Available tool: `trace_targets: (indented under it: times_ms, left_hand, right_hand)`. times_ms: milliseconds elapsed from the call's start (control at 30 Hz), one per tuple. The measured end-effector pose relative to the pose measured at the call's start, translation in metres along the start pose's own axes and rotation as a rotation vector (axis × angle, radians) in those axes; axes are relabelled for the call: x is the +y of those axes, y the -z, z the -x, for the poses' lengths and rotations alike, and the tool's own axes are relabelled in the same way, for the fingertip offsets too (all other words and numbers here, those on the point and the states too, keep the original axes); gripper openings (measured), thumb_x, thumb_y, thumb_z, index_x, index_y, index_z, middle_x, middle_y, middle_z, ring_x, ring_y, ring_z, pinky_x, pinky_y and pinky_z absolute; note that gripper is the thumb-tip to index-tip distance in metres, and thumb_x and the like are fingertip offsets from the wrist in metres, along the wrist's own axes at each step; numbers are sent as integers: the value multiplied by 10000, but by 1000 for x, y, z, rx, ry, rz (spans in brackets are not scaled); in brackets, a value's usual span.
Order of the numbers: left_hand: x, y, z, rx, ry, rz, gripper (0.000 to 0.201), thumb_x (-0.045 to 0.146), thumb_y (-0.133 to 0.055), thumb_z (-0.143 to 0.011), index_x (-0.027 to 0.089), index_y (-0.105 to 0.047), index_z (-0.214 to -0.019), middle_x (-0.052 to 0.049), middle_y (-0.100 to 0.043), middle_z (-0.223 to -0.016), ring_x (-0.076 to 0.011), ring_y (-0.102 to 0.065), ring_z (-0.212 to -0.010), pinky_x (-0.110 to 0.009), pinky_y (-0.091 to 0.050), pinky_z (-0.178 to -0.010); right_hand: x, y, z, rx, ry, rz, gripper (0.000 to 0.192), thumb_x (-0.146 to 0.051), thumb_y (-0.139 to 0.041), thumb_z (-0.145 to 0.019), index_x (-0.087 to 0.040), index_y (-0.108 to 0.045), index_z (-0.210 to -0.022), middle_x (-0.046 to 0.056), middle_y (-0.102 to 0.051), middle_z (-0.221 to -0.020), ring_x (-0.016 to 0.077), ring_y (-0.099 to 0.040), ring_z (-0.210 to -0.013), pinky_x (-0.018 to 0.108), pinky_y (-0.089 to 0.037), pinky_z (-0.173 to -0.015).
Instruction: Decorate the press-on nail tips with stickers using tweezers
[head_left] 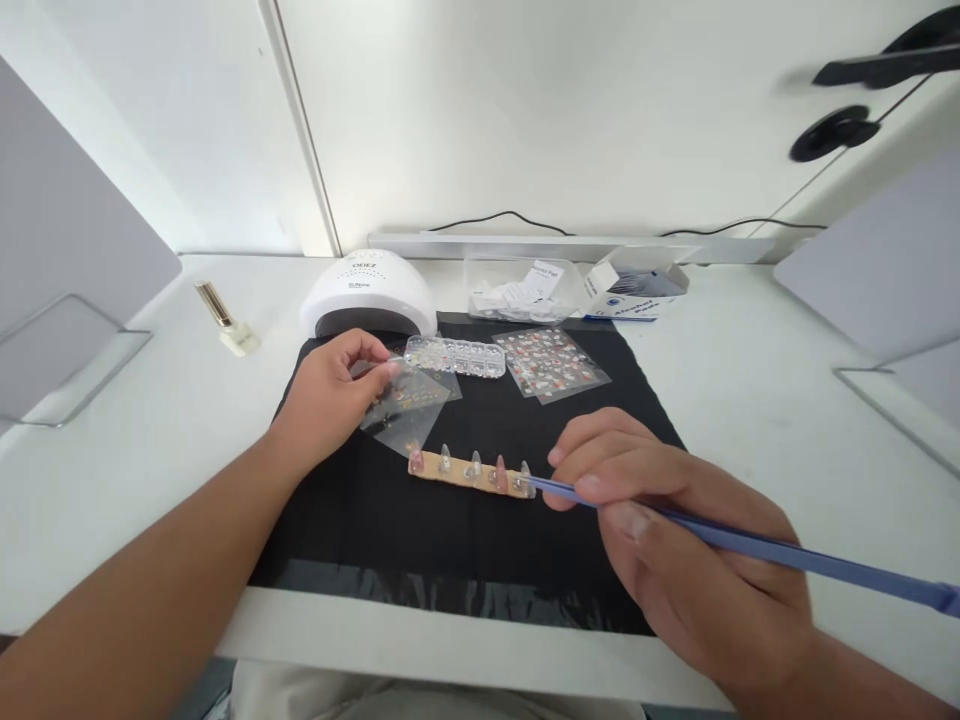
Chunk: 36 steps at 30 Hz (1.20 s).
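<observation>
Several press-on nails [475, 468], clear and pink, stand in a row on a tan strip [457, 475]. My right hand [675, 530] is closed on slim blue tweezers [739, 540], whose tip is at the clear nail on the strip's right end. Whether anything tiny sits in the tip is too small to tell. Up and left of the strip, my left hand [334, 395] pinches a transparent sticker sheet [409, 390] with small gold marks between thumb and forefinger. Beneath and beside it lie more clear sheets, partly covered.
A black mat [360, 545] covers the table's middle. Behind are a clear rhinestone case [469, 358], a patterned sticker sheet [555, 362], a white nail lamp [367, 290], a plastic tub [487, 305] and an alcohol-pad box [634, 300]. A gold-capped polish bottle [238, 338] stands left.
</observation>
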<state>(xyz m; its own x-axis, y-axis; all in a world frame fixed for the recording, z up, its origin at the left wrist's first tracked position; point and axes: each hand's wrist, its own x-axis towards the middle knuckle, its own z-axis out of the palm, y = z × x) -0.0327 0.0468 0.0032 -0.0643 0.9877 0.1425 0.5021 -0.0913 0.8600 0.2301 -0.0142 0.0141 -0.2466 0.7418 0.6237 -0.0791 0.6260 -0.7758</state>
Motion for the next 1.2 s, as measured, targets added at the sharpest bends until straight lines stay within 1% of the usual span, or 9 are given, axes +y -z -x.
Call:
trace_targets:
  times_ms: [167,333,467,533,600,667,733,900,1200]
  left_hand:
    - [-2,8,-2,45,17,-222,110,325,-645,-859,216,-628,-864,11,-690,-769,-179,-585,-649,-299,-431,-627]
    - [-9,19,-10,38,54,-415,169,322,-606,-883,234,-619,-1028,-49,-708,-947,-292,-661,-863,-412,-491,-797]
    - [-7,16,-5,110,-137,-564,309,286,-605,-881,194,-613,-1176,-149,-632,-1240,-394,-582,-1217,-551,-470,-1009]
    - [-2,9,4,27,-321,-472,264,258,-582,-911,193,-612,-1165,-125,-637,-1221,-334,-597,-1209,-518,-476,-1041]
    - [4,1,17,-179,-457,-371,209,227,-589,-927,202,-630,-1130,-100,-646,-1223,-283,-602,-1199,-481,-469,-1059]
    - [9,-9,29,-348,-518,-341,233,218,-616,-927,194,-644,-1157,-95,-656,-1240,-274,-589,-1197,-466,-472,-1030]
    - [13,-16,37,-425,-554,-356,272,245,-650,-923,182,-653,-1187,-96,-670,-1238,-290,-581,-1197,-494,-448,-1026]
    - [17,-26,45,-468,-572,-362,277,252,-702,-909,186,-672,-1177,-87,-704,-1241,-301,-581,-1207,-530,-383,-1067]
    - [16,-36,46,-490,-542,-338,147,213,-659,-968,207,-695,-1110,-56,-734,-1174,-274,-616,-1143,-512,-427,-1014]
  right_hand:
    - [10,10,10,48,-100,112,216,-152,-637,-931,-279,-809,-962,39,-746,-753,222,-628,-783,359,-529,-642]
    - [26,10,15,24,-171,121,228,-142,-617,-938,-283,-796,-941,32,-740,-779,213,-624,-792,344,-538,-643]
    - [28,9,15,-25,-234,115,321,-51,-573,-922,-290,-785,-944,8,-772,-798,191,-616,-812,304,-536,-655]
    - [30,9,16,-36,-271,110,347,-32,-557,-922,-301,-773,-954,-11,-772,-805,178,-611,-822,285,-539,-665]
    - [32,8,16,-48,-307,102,342,-40,-550,-932,-308,-761,-958,-24,-767,-814,171,-610,-836,281,-548,-686]
    - [35,8,17,-59,-341,92,320,-58,-548,-942,-307,-749,-961,-30,-765,-824,171,-612,-859,293,-559,-728]
    - [37,8,17,-70,-358,91,302,-69,-546,-949,-300,-740,-967,-32,-768,-822,169,-615,-870,307,-557,-771]
    - [37,11,16,-101,-344,138,272,-71,-544,-949,-277,-720,-972,-39,-777,-828,150,-629,-834,303,-531,-824]
    - [35,15,17,-144,-372,180,225,-109,-548,-972,-275,-700,-961,-18,-757,-834,174,-628,-884,306,-556,-795]
